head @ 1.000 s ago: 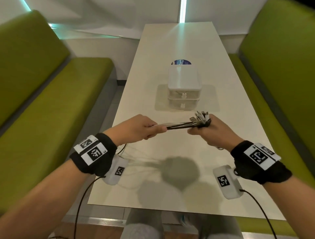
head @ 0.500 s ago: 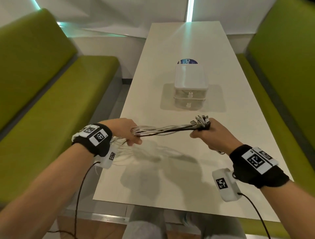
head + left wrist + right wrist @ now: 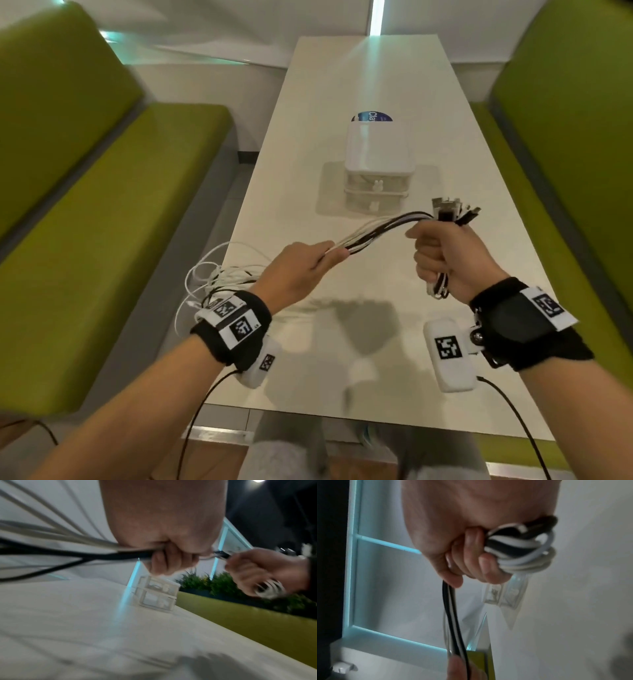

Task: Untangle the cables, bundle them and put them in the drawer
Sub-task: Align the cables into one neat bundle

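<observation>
A bunch of black and white cables (image 3: 380, 228) stretches between my two hands above the white table (image 3: 301, 192). My right hand (image 3: 442, 260) grips the bunch in a fist, with the plugs (image 3: 452, 212) sticking out above it and a folded loop (image 3: 527, 547) showing below the fingers. My left hand (image 3: 308, 263) pinches the strands (image 3: 120, 553) further left. Loose white tails (image 3: 212, 274) hang over the table's left edge. The small clear drawer unit (image 3: 376, 171) stands beyond the hands, both drawers closed.
Green benches (image 3: 102, 222) run along both sides of the table. A blue round sticker (image 3: 371, 117) lies behind the drawer unit. The far end of the table meets a white wall.
My right hand has lifted and turned upright, with a loop of cable now in its fist. My left hand has slid back toward the right along the bunch, and the tails trail off the left edge.
</observation>
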Demonstrator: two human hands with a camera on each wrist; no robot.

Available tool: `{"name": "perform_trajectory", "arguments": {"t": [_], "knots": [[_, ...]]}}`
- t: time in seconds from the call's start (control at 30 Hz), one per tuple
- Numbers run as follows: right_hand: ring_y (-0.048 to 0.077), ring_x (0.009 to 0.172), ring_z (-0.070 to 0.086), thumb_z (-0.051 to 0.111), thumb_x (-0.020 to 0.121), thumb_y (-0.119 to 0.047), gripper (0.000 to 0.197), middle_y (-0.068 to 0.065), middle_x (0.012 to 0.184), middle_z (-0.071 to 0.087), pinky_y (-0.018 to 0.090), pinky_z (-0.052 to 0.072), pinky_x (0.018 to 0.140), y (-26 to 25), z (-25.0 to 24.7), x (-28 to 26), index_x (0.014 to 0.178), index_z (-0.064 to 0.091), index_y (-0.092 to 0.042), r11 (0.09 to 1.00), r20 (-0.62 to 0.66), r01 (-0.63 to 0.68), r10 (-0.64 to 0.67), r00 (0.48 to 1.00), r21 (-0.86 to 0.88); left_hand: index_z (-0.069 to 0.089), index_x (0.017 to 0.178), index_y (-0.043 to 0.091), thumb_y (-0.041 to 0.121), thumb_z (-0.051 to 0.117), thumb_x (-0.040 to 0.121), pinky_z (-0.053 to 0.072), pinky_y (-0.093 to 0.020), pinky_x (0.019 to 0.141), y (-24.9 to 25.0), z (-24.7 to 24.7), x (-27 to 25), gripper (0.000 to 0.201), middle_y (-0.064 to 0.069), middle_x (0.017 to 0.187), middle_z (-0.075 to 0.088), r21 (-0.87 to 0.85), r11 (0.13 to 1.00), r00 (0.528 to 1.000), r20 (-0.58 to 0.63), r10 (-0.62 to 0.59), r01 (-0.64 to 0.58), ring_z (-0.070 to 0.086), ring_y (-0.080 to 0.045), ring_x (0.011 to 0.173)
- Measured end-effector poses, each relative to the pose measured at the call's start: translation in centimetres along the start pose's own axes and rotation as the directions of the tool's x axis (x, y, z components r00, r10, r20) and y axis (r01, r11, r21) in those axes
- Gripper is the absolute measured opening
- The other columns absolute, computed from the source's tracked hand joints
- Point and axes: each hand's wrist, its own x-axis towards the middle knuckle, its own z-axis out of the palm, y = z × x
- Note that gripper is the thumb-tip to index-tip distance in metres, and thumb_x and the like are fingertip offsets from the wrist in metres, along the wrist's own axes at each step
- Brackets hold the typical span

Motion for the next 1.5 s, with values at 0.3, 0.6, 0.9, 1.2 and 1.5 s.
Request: {"name": "perform_trajectory", "arguments": {"t": [0.3, 0.6, 0.9, 1.2, 1.5], "knots": [[0.017, 0.042, 0.008, 0.055, 0.086, -0.007, 0.048, -0.004, 0.048, 0.013, 0.031, 0.013, 0.045, 1.0, 2.4, 0.6, 0.056, 0.022, -0.024, 0.999, -0.008, -0.009, 0.009, 1.000, 0.049, 0.037, 0.135, 0.036, 0.077, 0.029, 0.085, 0.048, -0.038, 0.091, 1.3, -0.2, 0.4, 0.066, 0.003, 0.114, 0.068, -0.018, 1.000, 0.994, -0.112, 0.001, -0.003, 0.064, -0.019, 0.102], [0.015, 0.038, 0.012, 0.056, 0.085, -0.004, 0.051, -0.005, 0.047, 0.014, 0.026, 0.018, 0.041, 0.8, 2.0, 0.3, 0.047, 0.029, -0.025, 0.998, 0.018, 0.050, -0.051, 0.999, 0.034, 0.061, 0.101, 0.015, 0.040, 0.039, 0.102, 0.035, -0.032, 0.060, 5.4, 0.0, 2.0, 0.033, 0.007, 0.059, 0.045, -0.108, 0.990, 0.995, -0.051, 0.080, -0.085, 0.045, -0.014, 0.057], [0.014, 0.041, 0.016, 0.053, 0.089, -0.010, 0.045, -0.004, 0.046, 0.015, 0.026, 0.029, 0.043, 1.3, 3.4, 1.1, 0.053, 0.028, -0.020, 0.926, -0.036, 0.008, 0.006, 0.999, 0.378, 0.046, 0.069, 0.013, 0.041, 0.029, 0.103, 0.040, -0.043, 0.061, 4.9, 0.1, 0.5, 0.047, -0.001, 0.055, 0.047, -0.042, 0.997, 0.992, -0.106, 0.063, -0.067, 0.046, -0.026, 0.055], [0.010, 0.045, 0.032, 0.081, 0.070, -0.025, 0.033, -0.006, 0.051, 0.033, 0.027, 0.044, 0.054, 2.0, 4.3, 1.2, 0.068, 0.048, -0.018, 0.943, 0.042, 0.139, -0.158, 0.986, 0.302, 0.047, 0.079, 0.017, 0.040, 0.026, 0.104, 0.041, -0.040, 0.060, 5.7, 1.6, 0.5, 0.040, -0.008, 0.065, 0.060, 0.026, 0.999, 0.985, -0.165, 0.043, -0.040, 0.055, -0.029, 0.061], [0.008, 0.047, 0.039, 0.086, 0.069, -0.021, 0.037, -0.012, 0.048, 0.042, 0.020, 0.036, 0.044, 1.7, 5.0, 1.2, 0.053, 0.052, -0.022, 0.986, -0.160, 0.136, -0.119, 0.980, 0.100, 0.038, 0.085, 0.017, 0.037, 0.026, 0.105, 0.028, -0.036, 0.049, 6.3, 3.4, 0.1, 0.030, -0.011, 0.065, 0.058, 0.384, 0.918, 0.982, -0.111, 0.150, -0.097, 0.038, -0.032, 0.050]]}}
